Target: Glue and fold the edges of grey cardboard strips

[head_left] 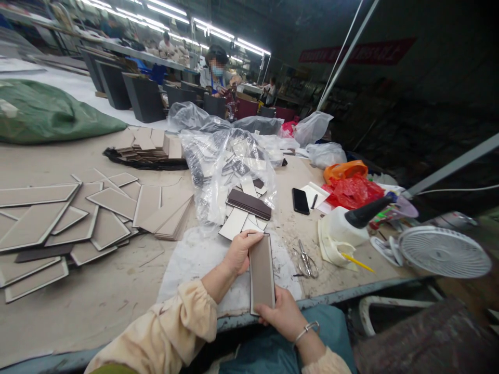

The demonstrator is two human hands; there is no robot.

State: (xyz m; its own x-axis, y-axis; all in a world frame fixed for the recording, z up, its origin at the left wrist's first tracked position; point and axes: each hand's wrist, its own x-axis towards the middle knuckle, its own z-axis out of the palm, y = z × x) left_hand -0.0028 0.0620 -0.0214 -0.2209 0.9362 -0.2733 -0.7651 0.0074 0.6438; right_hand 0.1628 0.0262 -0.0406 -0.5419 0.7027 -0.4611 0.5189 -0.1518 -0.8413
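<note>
Between my hands is a flat beige panel [262,270] with a dark edge, held lengthwise near the front of the table. My left hand [239,253] grips its far end, thumb across the top corner. At the near end my right hand [284,311] pinches the panel, thumb on its face and fingers underneath. A white cloth [187,270] lies under and beside it. Just beyond my left hand, dark brown strips [248,203] and pale pieces [233,223] spill from a clear plastic bag [206,192].
Bordered beige panels [113,202] lie scattered on the left, with a stack [173,221] near the middle. Scissors [306,261], a black phone [300,201], a white plastic container [341,228] and a fan [444,251] sit to the right. A masked person [218,78] works beyond dark bins [142,96].
</note>
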